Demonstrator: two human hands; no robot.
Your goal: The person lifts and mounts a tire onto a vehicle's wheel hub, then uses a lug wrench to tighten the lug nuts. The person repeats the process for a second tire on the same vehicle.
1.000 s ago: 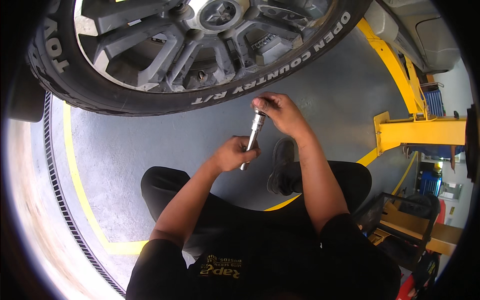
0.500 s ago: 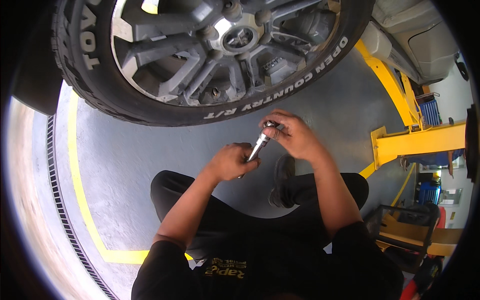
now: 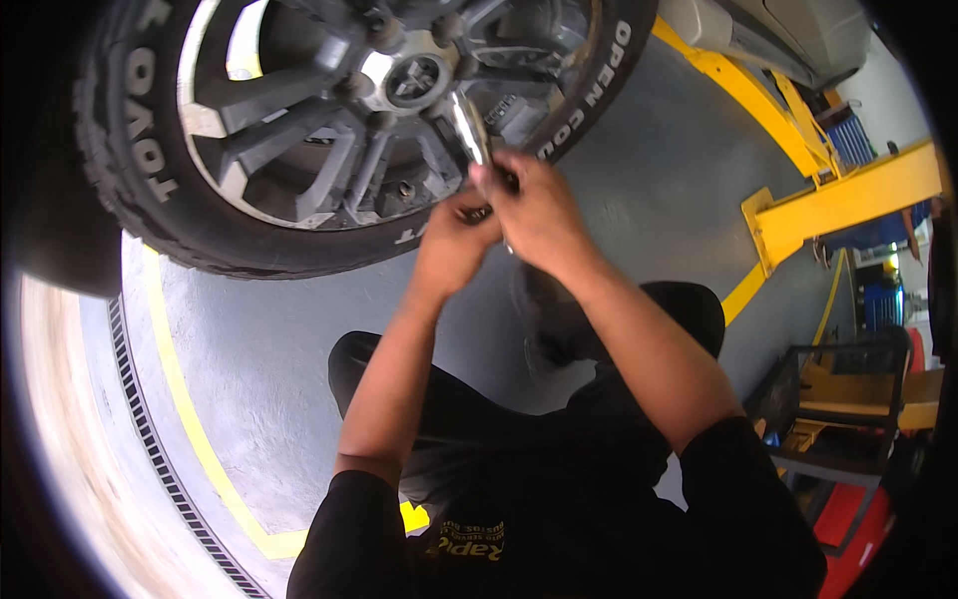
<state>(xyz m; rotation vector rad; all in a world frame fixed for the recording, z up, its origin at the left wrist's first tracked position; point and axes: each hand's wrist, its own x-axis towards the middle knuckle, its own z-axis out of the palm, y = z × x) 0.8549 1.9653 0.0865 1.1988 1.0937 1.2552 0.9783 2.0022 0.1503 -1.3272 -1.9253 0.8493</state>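
Observation:
My right hand (image 3: 544,215) is closed around a chrome socket wrench (image 3: 467,125), whose long bright socket end points up at the wheel. That end overlaps the wheel just right of the centre cap (image 3: 414,82); I cannot tell whether it touches a lug nut. Lower down, my left hand (image 3: 454,248) is closed against the right, fingers curled at the tool's handle, which is mostly hidden between both hands. The grey spoked wheel (image 3: 254,140) stands raised in front of me, with a black tyre (image 3: 115,110) bearing pale lettering.
A yellow lift post and arm (image 3: 848,215) stand at the right under the vehicle body. A black-framed cart (image 3: 848,464) with a red part is at the lower right. Yellow lines (image 3: 185,384) and a drain grate (image 3: 150,424) cross the grey floor on the left.
Both hands have moved up and closer to the wheel with the socket wrench. My right hand has shifted from the tool's head to its grip. The wheel sits further left in view.

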